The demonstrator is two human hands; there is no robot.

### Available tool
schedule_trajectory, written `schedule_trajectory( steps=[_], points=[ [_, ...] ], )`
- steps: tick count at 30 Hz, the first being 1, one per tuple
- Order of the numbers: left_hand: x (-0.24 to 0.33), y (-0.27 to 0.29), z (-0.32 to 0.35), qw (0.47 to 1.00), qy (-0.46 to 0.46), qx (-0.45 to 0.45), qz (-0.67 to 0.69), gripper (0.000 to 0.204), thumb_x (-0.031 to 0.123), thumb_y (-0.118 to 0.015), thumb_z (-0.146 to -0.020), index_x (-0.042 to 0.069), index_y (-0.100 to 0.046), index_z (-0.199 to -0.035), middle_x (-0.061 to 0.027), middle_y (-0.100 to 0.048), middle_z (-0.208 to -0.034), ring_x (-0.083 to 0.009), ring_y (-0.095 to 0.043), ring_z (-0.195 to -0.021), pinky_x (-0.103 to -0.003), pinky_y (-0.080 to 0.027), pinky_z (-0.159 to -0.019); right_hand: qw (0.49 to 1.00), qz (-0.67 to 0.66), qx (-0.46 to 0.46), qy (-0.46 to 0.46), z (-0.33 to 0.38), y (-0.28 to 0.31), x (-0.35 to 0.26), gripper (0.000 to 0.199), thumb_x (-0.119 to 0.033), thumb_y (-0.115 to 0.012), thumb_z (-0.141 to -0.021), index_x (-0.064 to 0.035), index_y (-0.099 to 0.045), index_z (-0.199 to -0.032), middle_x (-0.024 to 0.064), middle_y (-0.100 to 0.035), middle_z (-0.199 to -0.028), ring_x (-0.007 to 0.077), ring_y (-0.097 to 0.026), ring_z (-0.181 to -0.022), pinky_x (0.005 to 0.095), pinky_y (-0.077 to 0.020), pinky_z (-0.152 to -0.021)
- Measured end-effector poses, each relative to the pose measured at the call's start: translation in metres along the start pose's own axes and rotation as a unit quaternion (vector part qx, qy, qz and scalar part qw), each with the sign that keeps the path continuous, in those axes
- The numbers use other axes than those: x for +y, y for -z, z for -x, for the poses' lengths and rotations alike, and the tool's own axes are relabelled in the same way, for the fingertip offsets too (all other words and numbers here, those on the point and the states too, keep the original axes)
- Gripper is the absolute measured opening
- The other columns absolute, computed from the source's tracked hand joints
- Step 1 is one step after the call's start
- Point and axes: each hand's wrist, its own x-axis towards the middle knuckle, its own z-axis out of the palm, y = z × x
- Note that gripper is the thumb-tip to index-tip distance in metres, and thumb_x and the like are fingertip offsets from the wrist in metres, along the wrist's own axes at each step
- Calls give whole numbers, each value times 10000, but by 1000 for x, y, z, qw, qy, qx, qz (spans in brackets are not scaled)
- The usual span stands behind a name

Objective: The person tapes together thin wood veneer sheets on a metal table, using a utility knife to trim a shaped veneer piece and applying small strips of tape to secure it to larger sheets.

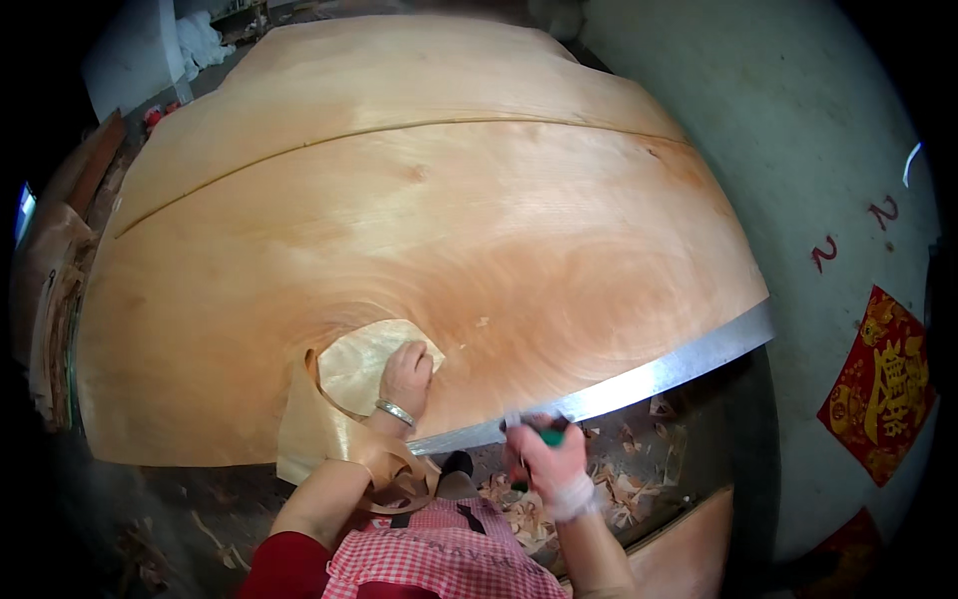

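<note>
A large sheet of thin wood veneer (539, 230) lies spread in front of me. My left hand (407, 377), with a silver bracelet at its wrist, rests near its front edge, fingers curled onto a smaller pale veneer piece (351, 361). A curled veneer strip (311, 424) loops beside and around my left forearm. My right hand (547, 461), in a thin pinkish glove, is closed around a hand tool with a green and dark handle (552, 436). Motion blurs the tool, and its working end is unclear. It is beside a long metal straightedge (639, 381) along the sheet's front right edge.
Wood shavings (624, 489) litter the floor below the front edge. A pale wall (798, 180) with a red and gold paper decoration (883, 384) stands at the right. Stacked boards (60, 290) are at the left. A thin strip (399, 128) lies across the sheet's far part.
</note>
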Motion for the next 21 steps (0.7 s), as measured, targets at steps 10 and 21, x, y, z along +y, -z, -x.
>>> schedule_trajectory(
  steps=[10, 21],
  points=[
    [-4, -2, 2, 1000, 15, -8, 23, 120, 68, -519, -745, 14, -556, -846, -134, -560, -979, -292, -536, -954, -375, -447, -802, 989, 2, 8, -146, -141, -42, 71, 184, -203, -641, -727, -48, -565, -664, 24, -485, -500, 138, -439, -361, 275, -303, -312],
    [0, -2, 2, 994, -23, -97, -46, 327, 144, -477, -787, 63, -558, -1093, -51, -522, -1220, -200, -475, -1070, -361, -393, -821, 977, 28, 17, -213, -161, -49, 71, 213, -184, -651, -730, -44, -524, -632, 91, -525, -522, 167, -438, -355, 305, -346, -323]
  ],
)
